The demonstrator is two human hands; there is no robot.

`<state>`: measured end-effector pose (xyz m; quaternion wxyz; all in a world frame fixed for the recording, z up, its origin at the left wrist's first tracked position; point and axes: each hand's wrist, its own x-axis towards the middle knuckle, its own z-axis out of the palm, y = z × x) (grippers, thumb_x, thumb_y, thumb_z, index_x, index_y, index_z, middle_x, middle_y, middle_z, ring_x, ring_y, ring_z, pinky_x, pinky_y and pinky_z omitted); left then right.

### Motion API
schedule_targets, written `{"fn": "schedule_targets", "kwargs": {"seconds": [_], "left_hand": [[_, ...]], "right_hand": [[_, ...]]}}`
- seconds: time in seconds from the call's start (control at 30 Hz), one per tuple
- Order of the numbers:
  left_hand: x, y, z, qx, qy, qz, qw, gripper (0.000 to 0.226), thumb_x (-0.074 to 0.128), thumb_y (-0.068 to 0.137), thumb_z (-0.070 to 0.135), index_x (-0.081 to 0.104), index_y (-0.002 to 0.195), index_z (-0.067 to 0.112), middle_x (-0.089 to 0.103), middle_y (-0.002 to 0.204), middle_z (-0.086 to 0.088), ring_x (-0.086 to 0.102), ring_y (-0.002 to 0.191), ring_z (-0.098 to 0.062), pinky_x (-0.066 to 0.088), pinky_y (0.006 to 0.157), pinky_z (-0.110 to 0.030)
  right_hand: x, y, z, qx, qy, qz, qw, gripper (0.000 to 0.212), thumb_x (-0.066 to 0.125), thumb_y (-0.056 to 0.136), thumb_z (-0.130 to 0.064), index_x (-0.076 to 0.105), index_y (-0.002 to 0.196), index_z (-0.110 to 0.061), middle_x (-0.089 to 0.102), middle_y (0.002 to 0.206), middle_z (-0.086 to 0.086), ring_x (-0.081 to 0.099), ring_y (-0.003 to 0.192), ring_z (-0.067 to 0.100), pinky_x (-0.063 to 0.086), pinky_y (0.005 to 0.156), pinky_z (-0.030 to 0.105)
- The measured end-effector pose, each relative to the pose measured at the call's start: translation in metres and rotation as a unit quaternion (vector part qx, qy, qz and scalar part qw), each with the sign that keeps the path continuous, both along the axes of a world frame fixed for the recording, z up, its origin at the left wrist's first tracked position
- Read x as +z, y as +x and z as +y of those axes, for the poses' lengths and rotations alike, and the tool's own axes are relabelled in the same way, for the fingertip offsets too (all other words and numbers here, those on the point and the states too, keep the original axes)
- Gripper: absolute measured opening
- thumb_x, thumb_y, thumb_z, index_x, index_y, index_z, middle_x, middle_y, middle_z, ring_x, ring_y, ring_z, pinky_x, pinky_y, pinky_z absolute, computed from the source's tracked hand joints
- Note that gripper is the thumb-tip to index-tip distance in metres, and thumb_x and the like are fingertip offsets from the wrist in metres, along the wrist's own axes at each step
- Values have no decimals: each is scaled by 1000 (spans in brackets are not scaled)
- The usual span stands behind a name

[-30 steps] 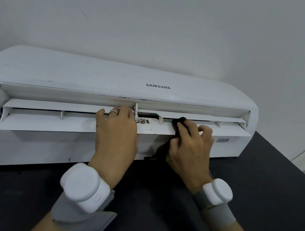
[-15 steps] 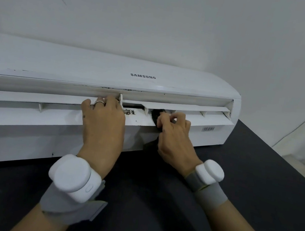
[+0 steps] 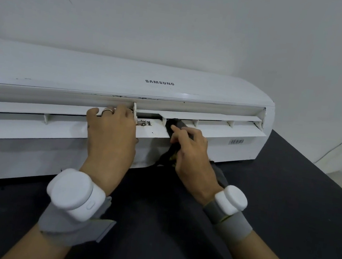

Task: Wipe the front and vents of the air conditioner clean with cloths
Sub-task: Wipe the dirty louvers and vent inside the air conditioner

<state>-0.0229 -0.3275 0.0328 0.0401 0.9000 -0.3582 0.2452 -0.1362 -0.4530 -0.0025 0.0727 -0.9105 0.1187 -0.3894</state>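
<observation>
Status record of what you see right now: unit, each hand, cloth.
unit: white air conditioner on black table, vent open
left hand: grips lower flap near its middle
right hand: holds dark cloth, index finger pressing it into the vent
cloth tail: hangs below the flap's front edge

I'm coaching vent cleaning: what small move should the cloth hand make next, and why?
Probably slide the cloth in the right hand rightward along the slot: it sits just right of centre, the left hand holds the flap, and that stretch lies open.
</observation>
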Motion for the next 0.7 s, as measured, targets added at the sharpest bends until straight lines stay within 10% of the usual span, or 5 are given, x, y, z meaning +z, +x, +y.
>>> {"fn": "schedule_targets", "kwargs": {"seconds": [0.23,0.37,0.53,0.7], "left_hand": [[2,5,4,-20,-31,11,999,43,63,82,42,53,117,20,54,115,1,56,104,-24,28,96,-39],[1,4,4,-22,-32,9,999,44,61,83,42,52,119,19,54,116,1,55,105,-23,28,97,-39],[2,4,3,-17,-28,7,999,49,61,83,43,49,125,20,52,119,1,55,107,-22,29,98,-38],[1,4,4,-15,-29,-3,999,43,61,84,40,50,121,21,53,117,2,55,107,-21,30,97,-37]], "right_hand": [[-8,-8,9,9,42,-122,992,29,54,75,24,61,97,8,62,105,18,56,102,22,43,95,21],[-14,-1,13,-71,67,13,995,55,65,84,-8,45,134,4,45,140,17,34,133,30,30,112,38],[-8,12,26,-185,-27,57,981,68,57,73,-51,55,127,-10,42,138,13,32,122,31,31,96,45],[-6,29,36,-73,-23,-45,996,36,60,71,2,69,105,-2,62,111,18,50,100,36,48,79,48]]}}
